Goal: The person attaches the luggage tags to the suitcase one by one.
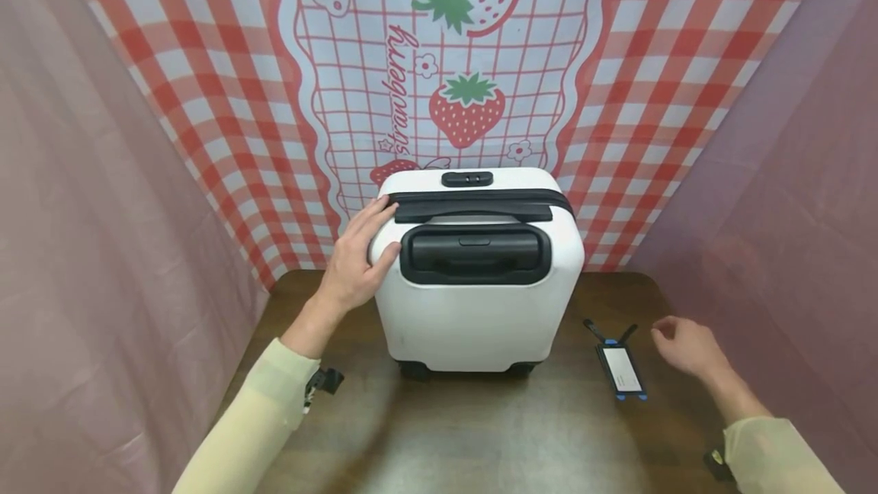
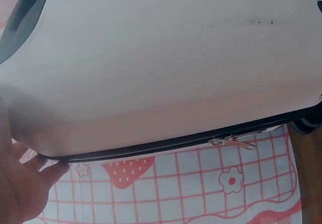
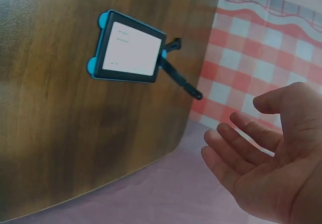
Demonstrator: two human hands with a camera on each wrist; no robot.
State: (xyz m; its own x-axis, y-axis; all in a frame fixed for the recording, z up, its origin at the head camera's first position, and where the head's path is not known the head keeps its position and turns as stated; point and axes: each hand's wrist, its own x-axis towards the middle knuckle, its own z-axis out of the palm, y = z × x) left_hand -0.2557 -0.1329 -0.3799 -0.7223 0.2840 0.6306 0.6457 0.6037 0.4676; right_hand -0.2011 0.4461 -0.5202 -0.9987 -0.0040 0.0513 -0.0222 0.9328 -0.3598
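Note:
A white suitcase (image 1: 473,326) with black trim stands upright on the brown table. My left hand (image 1: 357,258) rests on its upper left corner, fingers spread over the edge; in the left wrist view the fingertips (image 2: 58,171) touch near the black zipper seam (image 2: 151,147). A metal zipper pull (image 2: 234,143) shows farther along that seam. To the right of the suitcase lies a luggage tag (image 1: 623,369), black and blue with a white card and an unfastened black strap (image 3: 183,80). My right hand (image 1: 689,345) hovers just right of the tag, fingers loosely bent, holding nothing.
The suitcase's top bears a black carry handle (image 1: 473,210), a recessed pull handle (image 1: 475,254) and a combination lock (image 1: 468,179). Behind it hangs a red-checked strawberry cloth (image 1: 226,97). Pink curtains (image 1: 103,250) flank the table (image 1: 473,433) on both sides.

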